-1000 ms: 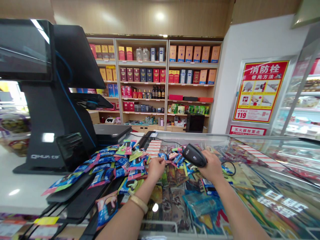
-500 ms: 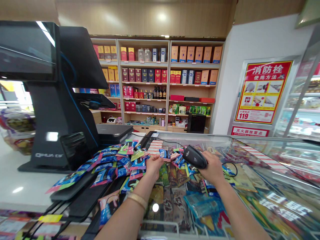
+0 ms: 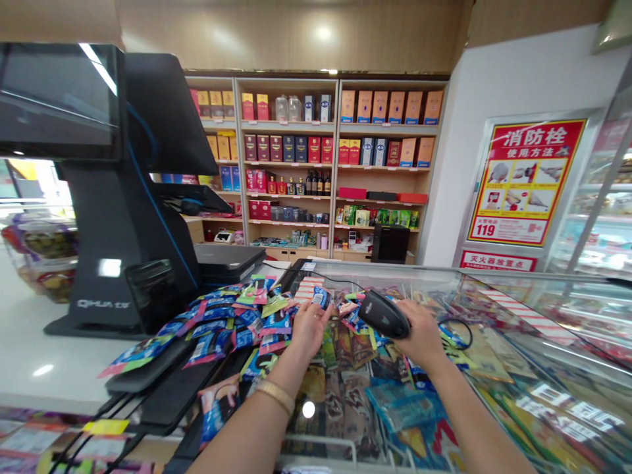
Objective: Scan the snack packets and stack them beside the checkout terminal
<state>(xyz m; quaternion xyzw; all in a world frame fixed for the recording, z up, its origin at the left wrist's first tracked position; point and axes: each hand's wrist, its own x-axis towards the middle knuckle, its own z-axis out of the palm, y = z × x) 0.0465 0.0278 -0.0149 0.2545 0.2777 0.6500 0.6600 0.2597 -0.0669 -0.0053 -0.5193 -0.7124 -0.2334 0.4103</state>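
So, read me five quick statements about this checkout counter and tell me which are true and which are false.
1. The right hand holds a black barcode scanner. True.
2. The left hand holds a wine bottle. False: the left hand holds a small blue snack packet.
3. A black checkout terminal stands at the left of the view. True.
4. A gold-coloured bracelet is on the right forearm. False: the gold-coloured bracelet is on the left forearm.
5. A red and yellow poster with the number 119 hangs at the right of the view. True.
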